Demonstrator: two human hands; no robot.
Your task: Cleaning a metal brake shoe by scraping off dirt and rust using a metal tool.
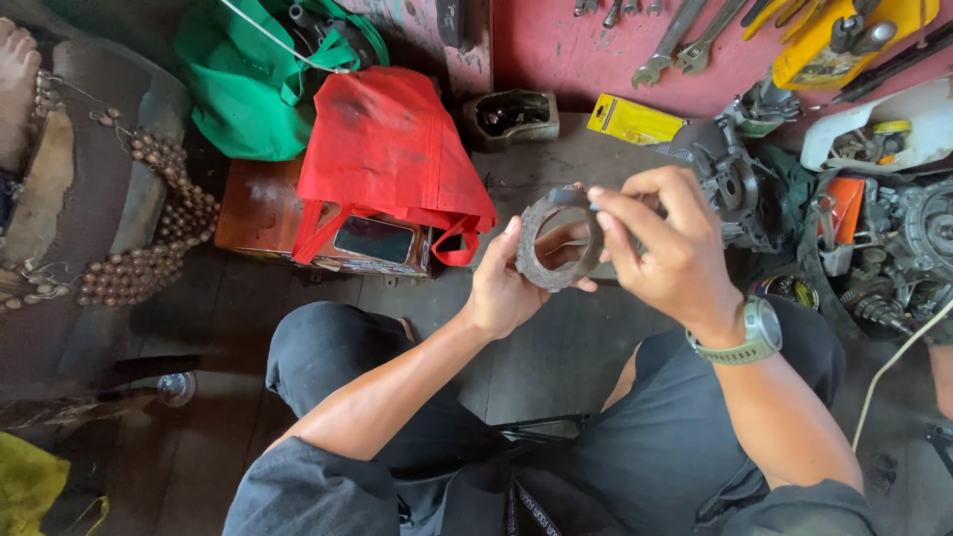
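1. Seated, dark trousers nearest the lens, knees spread over a worn wooden floor [556,357].
2. Held up between both hands above the knees, off the floor altogether: a flat grey ring [558,243] with a rough, segmented face, likely a clutch friction plate.
3. Left hand [506,288] cupped under the ring's near-left rim, fingers curled partway round it, thumb on the outer edge; a loose cradle, not a squeeze.
4. Right hand [667,248], green wristwatch [749,333] on the wrist, pinched thumb to forefinger on the ring's top rim; possibly something small and dark in that pinch, too blurred to tell.
5. Judged light and stiff, gritty enough not to slip; facing probably brittle at the edges, so best taken by the rim on opposite sides, never flexed.
6. Farther off: a red bag [387,159] over a box, with a phone [373,239] on top.
7. Right of it, engine parts [874,248] in a heap.
8. Farthest, spanners [685,40] along the floor's far edge.
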